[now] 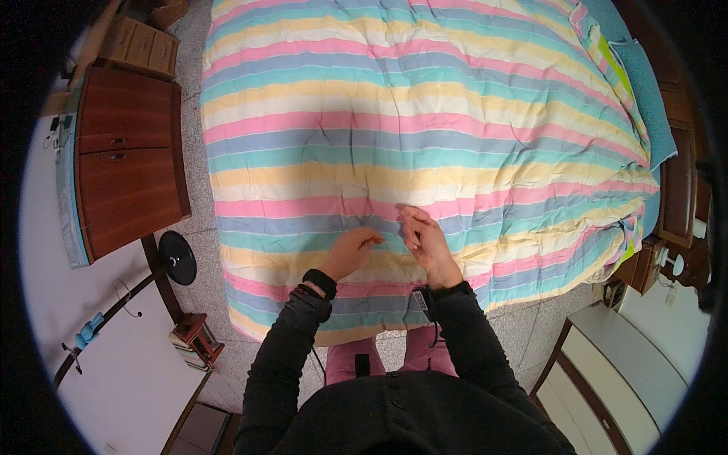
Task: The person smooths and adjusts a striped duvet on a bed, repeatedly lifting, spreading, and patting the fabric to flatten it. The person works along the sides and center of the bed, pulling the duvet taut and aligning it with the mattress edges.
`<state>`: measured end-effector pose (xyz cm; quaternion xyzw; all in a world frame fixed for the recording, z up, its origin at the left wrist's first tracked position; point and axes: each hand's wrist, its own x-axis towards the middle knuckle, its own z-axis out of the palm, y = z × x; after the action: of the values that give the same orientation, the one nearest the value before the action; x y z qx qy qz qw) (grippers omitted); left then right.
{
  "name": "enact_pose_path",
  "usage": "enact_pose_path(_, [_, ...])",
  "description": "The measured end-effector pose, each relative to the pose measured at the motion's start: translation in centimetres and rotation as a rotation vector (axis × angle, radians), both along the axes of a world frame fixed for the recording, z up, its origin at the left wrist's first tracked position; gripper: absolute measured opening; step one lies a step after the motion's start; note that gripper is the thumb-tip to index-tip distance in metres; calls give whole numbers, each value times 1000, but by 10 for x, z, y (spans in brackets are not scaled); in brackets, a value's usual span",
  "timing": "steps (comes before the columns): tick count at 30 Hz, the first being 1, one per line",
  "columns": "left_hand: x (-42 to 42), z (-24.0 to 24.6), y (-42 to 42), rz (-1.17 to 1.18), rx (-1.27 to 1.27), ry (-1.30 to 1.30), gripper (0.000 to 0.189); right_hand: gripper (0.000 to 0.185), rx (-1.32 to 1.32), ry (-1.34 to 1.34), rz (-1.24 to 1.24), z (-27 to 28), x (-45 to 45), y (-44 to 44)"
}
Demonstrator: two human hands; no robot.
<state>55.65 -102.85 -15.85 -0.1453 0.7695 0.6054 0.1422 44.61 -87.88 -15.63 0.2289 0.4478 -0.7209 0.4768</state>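
Observation:
A striped cotton bedcover [352, 153] in pink, blue, green, yellow and white lies over the bed in front of me, with wrinkles across it. My left hand [351, 251] is above its near part, fingers bent inward, with nothing visible in it. To its right, my right hand [422, 242] is turned partly palm up with loosely curled fingers and no object showing. The two hands are apart. Whether either touches the cover cannot be told. Teal pillows [648, 108] rest at the right end of the bed.
A reddish-brown wooden cabinet [131, 165] stands left of the bed, beside a coat stand's round black base [177, 257]. A small wooden rack [196, 344] is at the lower left. A white-fronted chest of drawers [603, 387] stands at the lower right.

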Motion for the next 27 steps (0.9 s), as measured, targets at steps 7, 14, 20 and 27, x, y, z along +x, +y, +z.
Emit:
enact_pose_path(7, [-32,20,26,175,519,-241,29,12,353,1101,511,45,54,46])
enact_pose_path(14, [-51,48,44,505,1164,-487,31,7,-126,1615,1040,63,121,62])
enact_pose_path(20, [-35,52,36,493,1174,-290,28,18,108,1107,905,77,107,78])
enact_pose_path(27, [-8,57,85,685,1099,-653,30,18,34,611,773,110,82,99])
